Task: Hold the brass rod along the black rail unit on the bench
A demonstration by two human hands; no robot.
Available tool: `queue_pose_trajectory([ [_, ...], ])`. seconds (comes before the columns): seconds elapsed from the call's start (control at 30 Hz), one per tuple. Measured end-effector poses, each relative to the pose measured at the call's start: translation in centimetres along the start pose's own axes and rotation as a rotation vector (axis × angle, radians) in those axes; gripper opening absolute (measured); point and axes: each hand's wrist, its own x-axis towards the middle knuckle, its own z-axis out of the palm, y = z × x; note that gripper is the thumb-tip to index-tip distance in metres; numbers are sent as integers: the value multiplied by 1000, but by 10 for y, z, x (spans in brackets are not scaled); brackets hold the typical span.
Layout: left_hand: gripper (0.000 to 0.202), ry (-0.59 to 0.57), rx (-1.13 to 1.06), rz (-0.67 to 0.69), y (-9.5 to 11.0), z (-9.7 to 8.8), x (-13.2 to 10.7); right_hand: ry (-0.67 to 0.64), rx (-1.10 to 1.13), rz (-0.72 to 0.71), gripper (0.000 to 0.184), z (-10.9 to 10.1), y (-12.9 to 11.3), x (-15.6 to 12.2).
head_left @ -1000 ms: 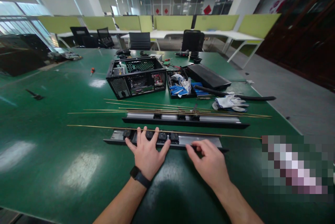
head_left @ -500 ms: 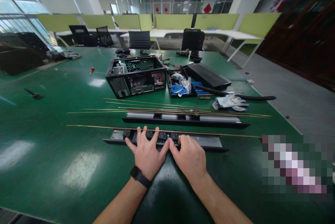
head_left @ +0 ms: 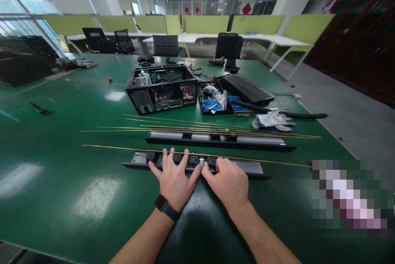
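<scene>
A long black and grey strip with several black blocks set in it [head_left: 249, 168] lies across the green table [head_left: 61, 161] in front of me. My left hand [head_left: 174, 179], with a black watch on its wrist, lies flat on the strip with fingers spread over the blocks. Beside it, my right hand [head_left: 228, 181] rests on the strip's middle, fingers bent down onto a block, thumb touching the left thumb. A thin brass rod [head_left: 117, 148] runs along the strip just beyond my fingers.
A second strip [head_left: 262, 142] with several brass rods [head_left: 173, 123] lies farther back. Behind it are an open black computer case [head_left: 160, 88], a tray with blue and white gloves [head_left: 212, 101], a black cover [head_left: 247, 89], white gloves [head_left: 271, 120] and a black hose [head_left: 302, 114].
My right hand has slid left along the strip from its right part to beside my left hand, then shifted slightly onto a block. My left hand has stayed in place.
</scene>
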Motion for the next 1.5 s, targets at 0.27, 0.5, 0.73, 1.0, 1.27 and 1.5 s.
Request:
queue_pose_trajectory([
  [0.27,57,15,-4,-8,1,1,0,-13,-16,33,30,-3,12,-1],
  [0.5,57,16,4,-6,0,2,-1,-81,135,79,37,-15,27,-2],
  [0.73,57,20,-7,-2,0,3,-1,-196,248,481,53,-50,100,3],
  [1.0,57,9,-5,-9,0,2,-1,-54,384,994,47,-38,192,-12],
  [1.27,55,29,-7,-23,3,2,0,154,1109,1239,35,-37,174,-1],
  [1.5,55,39,16,-21,4,2,1,66,1218,1223,36,-36,175,-2],
])
